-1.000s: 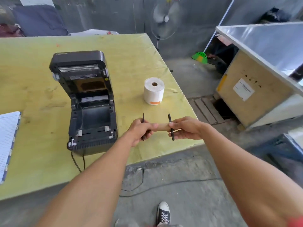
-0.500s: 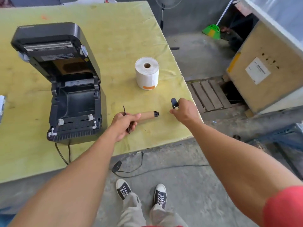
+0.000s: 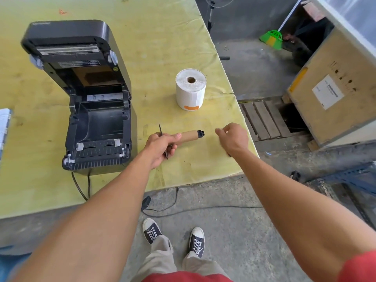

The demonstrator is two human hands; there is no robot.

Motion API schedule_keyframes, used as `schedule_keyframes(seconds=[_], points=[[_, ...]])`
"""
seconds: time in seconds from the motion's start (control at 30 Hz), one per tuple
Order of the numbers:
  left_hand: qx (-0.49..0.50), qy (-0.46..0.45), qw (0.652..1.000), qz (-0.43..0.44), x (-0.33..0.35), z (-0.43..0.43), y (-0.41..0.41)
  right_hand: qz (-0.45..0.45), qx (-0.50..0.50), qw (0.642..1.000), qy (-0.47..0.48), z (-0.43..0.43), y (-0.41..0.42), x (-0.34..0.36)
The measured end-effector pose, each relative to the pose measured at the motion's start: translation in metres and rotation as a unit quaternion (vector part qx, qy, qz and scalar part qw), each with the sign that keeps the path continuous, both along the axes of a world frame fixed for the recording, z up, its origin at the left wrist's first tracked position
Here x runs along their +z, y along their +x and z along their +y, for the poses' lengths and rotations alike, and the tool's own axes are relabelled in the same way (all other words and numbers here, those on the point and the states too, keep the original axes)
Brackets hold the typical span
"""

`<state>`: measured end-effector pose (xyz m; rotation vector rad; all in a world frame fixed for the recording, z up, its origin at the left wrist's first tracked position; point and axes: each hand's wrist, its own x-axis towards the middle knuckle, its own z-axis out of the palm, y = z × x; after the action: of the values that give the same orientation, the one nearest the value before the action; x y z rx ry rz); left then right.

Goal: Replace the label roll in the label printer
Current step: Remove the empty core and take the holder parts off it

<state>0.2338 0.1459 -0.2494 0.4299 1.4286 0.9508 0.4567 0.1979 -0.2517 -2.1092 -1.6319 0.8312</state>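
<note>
The black label printer (image 3: 97,123) stands on the yellow table (image 3: 162,37) with its lid raised and its roll bay empty. To its right, a full white label roll (image 3: 190,92) stands on end. My left hand (image 3: 160,147) grips an empty brown cardboard core (image 3: 188,136) on a black spindle, whose end (image 3: 200,133) sticks out to the right. A thin black guide disc (image 3: 160,130) sits on the spindle beside my left fingers. My right hand (image 3: 234,139) hovers just right of the spindle end with its fingers curled. A black sliver shows under its wrist, and I cannot tell if it is held.
Cables (image 3: 81,188) hang from the printer over the table's front edge, and a power adapter (image 3: 145,202) lies on the floor. A wooden crate (image 3: 329,94) and a pallet (image 3: 264,123) stand to the right. White sheets (image 3: 4,127) lie at the table's left edge.
My right hand pulled a black guide disc off the spindle's right end and moved away from the core. The disc is no longer visible at its fingertips. My left hand kept the core.
</note>
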Motion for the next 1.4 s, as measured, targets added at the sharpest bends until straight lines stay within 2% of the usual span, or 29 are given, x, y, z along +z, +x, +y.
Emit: schedule_keyframes(seconds=[0.03,0.07,0.1,0.13,0.2,0.3,0.4,0.47,0.5,0.6,0.7,0.9,1.17,1.4], points=[[0.003,-0.001,1.0,-0.01,0.0,0.0,0.002,0.126,-0.042,0.991,-0.029,-0.001,-0.007,0.004],[0.006,-0.001,1.0,-0.018,0.0,0.001,0.003,0.251,-0.076,0.962,-0.077,-0.002,-0.013,0.008],[0.006,-0.001,1.0,-0.024,0.0,0.001,0.005,0.346,-0.093,0.926,-0.121,-0.005,-0.018,0.011],[0.003,0.001,1.0,-0.026,0.001,0.002,0.007,0.4,-0.093,0.9,-0.149,-0.007,-0.022,0.013],[-0.003,0.005,1.0,-0.021,0.002,0.003,0.008,0.444,-0.086,0.875,-0.173,-0.01,-0.027,0.013],[-0.005,0.009,1.0,-0.008,0.002,0.003,0.007,0.457,-0.106,0.863,-0.185,-0.01,-0.031,0.011],[0.018,0.004,1.0,0.003,0.0,0.003,0.001,0.474,-0.195,0.846,-0.147,0.0,-0.028,0.011],[0.031,-0.005,0.999,0.012,-0.003,0.004,-0.008,0.459,-0.258,0.845,-0.093,0.01,-0.014,0.011],[0.03,-0.009,0.999,0.016,-0.004,0.004,-0.012,0.427,-0.257,0.864,-0.067,0.016,-0.004,0.011],[0.016,-0.02,0.999,0.028,-0.005,0.005,-0.02,0.299,-0.123,0.945,-0.044,0.029,0.019,0.013],[0.006,-0.023,0.999,0.035,-0.004,0.008,-0.018,0.209,0.026,0.974,-0.078,0.037,0.016,0.013],[-0.004,-0.03,0.998,0.048,-0.005,0.009,-0.018,0.068,0.132,0.984,-0.098,0.048,-0.009,-0.005],[-0.009,-0.042,0.998,0.05,-0.009,0.006,-0.029,0.049,0.134,0.986,-0.086,0.058,-0.023,-0.022],[-0.002,-0.038,0.998,0.055,-0.007,0.011,-0.028,0.081,0.063,0.994,-0.033,0.055,-0.016,-0.023]])
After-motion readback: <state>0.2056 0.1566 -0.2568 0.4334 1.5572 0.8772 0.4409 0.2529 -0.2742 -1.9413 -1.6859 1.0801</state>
